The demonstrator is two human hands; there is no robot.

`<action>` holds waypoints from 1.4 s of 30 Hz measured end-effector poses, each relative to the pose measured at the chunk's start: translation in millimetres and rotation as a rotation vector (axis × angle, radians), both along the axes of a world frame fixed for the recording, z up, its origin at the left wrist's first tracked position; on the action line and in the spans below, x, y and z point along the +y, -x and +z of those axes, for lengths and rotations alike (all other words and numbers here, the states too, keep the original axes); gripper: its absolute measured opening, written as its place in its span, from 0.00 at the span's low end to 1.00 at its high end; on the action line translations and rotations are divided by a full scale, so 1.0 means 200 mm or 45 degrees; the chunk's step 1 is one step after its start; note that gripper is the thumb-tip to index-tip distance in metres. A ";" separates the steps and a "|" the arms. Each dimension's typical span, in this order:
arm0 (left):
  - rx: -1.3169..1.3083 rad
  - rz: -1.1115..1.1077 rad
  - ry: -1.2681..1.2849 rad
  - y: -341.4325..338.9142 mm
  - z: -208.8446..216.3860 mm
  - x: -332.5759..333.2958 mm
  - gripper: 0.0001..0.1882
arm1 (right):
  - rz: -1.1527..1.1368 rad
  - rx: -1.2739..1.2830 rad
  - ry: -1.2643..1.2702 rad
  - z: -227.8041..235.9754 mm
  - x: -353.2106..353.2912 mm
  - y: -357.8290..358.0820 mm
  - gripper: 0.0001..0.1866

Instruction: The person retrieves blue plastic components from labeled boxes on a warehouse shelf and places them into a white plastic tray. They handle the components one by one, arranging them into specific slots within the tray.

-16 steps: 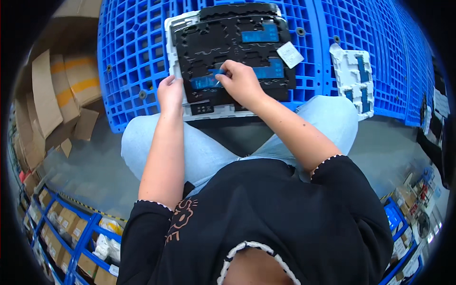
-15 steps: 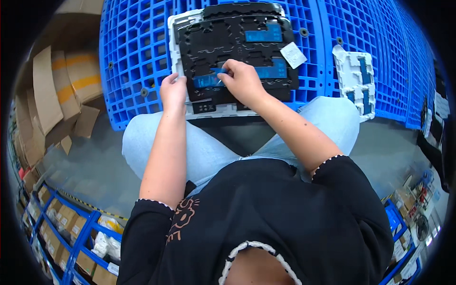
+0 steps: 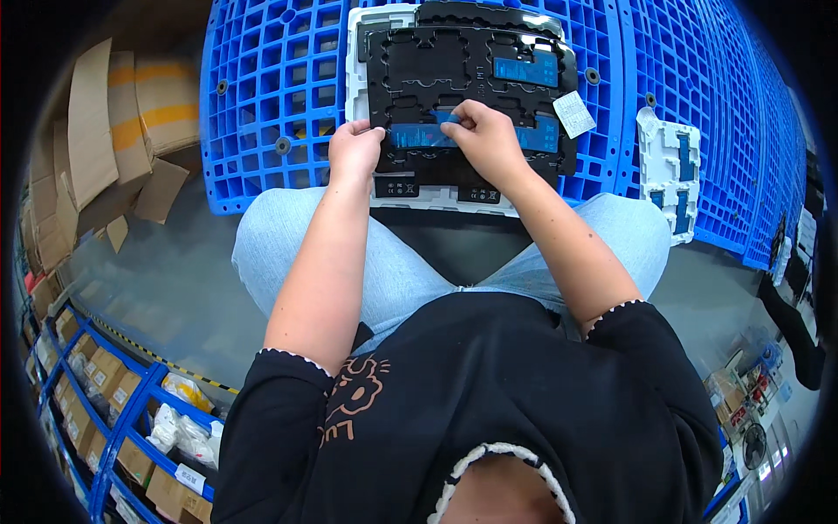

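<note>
A black moulded tray [image 3: 425, 65] lies on a white tray [image 3: 357, 83] in front of me. Several L-shaped blue battery packs [image 3: 526, 71] sit in its recesses. At the tray's left edge is my left hand [image 3: 355, 153], thumb and fingers closed on the rim beside the left end of the nearer blue battery pack [image 3: 414, 136]. My right hand [image 3: 484, 140] pinches that same pack near its raised tab, covering its right end. Another blue pack [image 3: 543, 134] shows just right of this hand. Black packs [image 3: 479, 195] with white print show along the near edge.
Blue plastic pallets [image 3: 271, 96] carry the trays. A white paper label [image 3: 573, 114] lies at the black tray's right edge. Farther right is a smaller white tray [image 3: 668, 175] with blue packs. Cardboard [image 3: 92, 118] leans at the left; blue shelving [image 3: 131, 410] holds boxes lower left.
The whole view has shifted, so trays and hands appear farther right. My left thumb now reaches onto the tray's edge. My right hand keeps its pinch on the blue pack.
</note>
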State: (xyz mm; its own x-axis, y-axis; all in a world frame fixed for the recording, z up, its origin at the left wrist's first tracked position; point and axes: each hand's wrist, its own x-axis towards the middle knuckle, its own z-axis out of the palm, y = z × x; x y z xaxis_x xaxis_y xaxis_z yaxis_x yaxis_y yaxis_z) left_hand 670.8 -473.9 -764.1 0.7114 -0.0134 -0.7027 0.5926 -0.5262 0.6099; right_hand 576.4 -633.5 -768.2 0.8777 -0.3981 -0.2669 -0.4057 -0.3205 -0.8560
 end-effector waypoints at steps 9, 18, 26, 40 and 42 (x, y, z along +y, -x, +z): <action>0.001 0.044 0.013 0.00 -0.02 -0.01 0.19 | 0.064 0.020 0.064 -0.01 -0.02 0.00 0.11; -0.044 0.001 -0.011 -0.01 -0.05 0.00 0.18 | 0.065 0.006 0.089 -0.01 -0.01 0.01 0.10; -0.072 0.000 0.052 0.00 -0.09 0.01 0.18 | 0.056 -0.041 0.131 -0.04 -0.01 0.01 0.10; -0.460 -0.430 -0.280 0.04 -0.10 0.02 0.28 | 0.047 -0.082 0.305 -0.06 0.01 0.00 0.09; -0.398 -0.430 -0.265 0.04 -0.10 0.01 0.28 | 0.050 -0.112 0.398 -0.07 0.02 0.00 0.08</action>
